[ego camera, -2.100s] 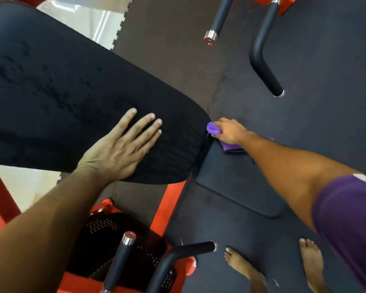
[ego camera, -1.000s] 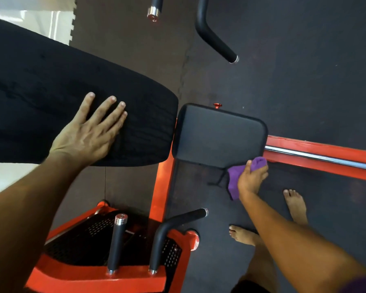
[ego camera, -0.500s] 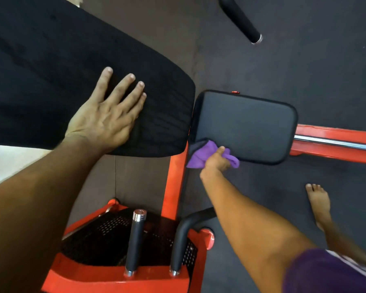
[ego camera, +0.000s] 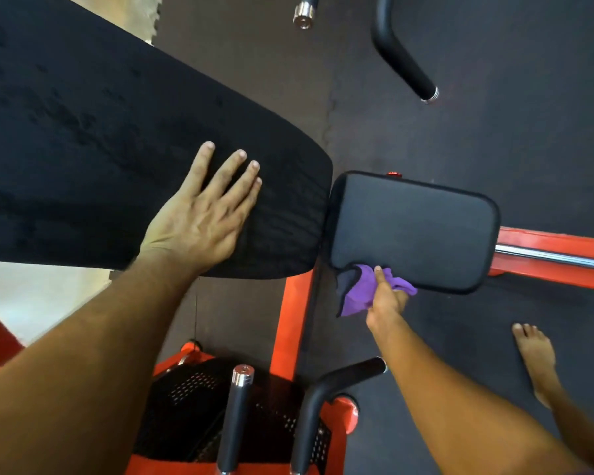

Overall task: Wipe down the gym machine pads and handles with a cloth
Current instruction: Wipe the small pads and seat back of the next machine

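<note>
The large black back pad (ego camera: pixel 100 149) fills the upper left of the frame; its long axis runs from the upper left down toward the centre, with the rounded end pointing right. The smaller seat pad (ego camera: pixel 419 228), a rounded rectangle, lies at centre right just beside that rounded end, its long axis running left to right with a slight downward tilt to the right.

My left hand (ego camera: pixel 203 217) lies flat on the back pad near its lower edge, palm down, fingers straight, slightly spread and pointing to the upper right. It holds nothing. The left forearm enters from the lower left corner.

My right hand (ego camera: pixel 386 296) is at the lower left corner of the seat pad. Its fingers are curled round the purple cloth (ego camera: pixel 360 293), with one fingertip pressing the cloth against the pad's lower edge. The cloth is bunched; part hangs below and left of the hand, part shows to its right. The right forearm comes up from the lower right of the frame.

The orange frame (ego camera: pixel 294 320) runs down from between the two pads, and a chrome rail (ego camera: pixel 556 257) extends right from the seat pad. Two black handles (ego camera: pixel 323 399) stand at bottom centre, and two more (ego camera: pixel 402 60) sit at the top. My bare foot (ego camera: pixel 535 358) rests on the dark floor mat (ego camera: pixel 494 132) at lower right.
</note>
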Motion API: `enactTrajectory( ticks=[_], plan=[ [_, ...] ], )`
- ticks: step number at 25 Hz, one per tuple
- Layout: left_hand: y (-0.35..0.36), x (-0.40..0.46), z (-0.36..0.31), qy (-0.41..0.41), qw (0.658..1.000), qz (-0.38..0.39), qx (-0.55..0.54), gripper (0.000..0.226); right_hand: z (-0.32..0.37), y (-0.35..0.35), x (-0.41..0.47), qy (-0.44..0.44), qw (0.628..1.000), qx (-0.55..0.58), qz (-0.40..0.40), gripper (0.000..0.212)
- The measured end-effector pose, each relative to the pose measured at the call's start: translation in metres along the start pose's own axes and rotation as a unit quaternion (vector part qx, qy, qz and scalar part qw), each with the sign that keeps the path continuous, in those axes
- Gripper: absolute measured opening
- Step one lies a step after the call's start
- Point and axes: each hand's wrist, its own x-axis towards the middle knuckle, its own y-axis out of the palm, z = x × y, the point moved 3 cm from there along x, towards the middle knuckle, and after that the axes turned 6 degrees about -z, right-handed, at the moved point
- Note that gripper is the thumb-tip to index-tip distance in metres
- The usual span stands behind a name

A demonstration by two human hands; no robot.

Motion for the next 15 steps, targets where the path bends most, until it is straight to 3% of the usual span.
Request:
enactTrajectory(
  ticks=[6, 10, 12, 15],
  plan=[
    [-0.005, -0.004, 0.001, 0.012, 1.0, 0.018, 0.014, 0.071, 0.032, -0.035, 0.02, -0.079, 0.994, 0.009, -0.073, 0.04],
    [-0.002, -0.002, 0.0, 0.013, 0.999, -0.002, 0.031, 0.067, 0.06, -0.066, 0.029, -0.128, 0.978, -0.09, -0.139, 0.084],
    [-0.005, -0.002, 0.001, 0.001, 1.0, -0.002, 0.025, 0.067, 0.061, -0.061, 0.023, -0.115, 0.98, -0.087, -0.135, 0.08],
    [-0.001, 0.0, 0.0, 0.003, 1.0, 0.006, 0.008, 0.068, 0.033, -0.023, -0.001, -0.029, 0.995, -0.036, -0.09, 0.047]
  ],
)
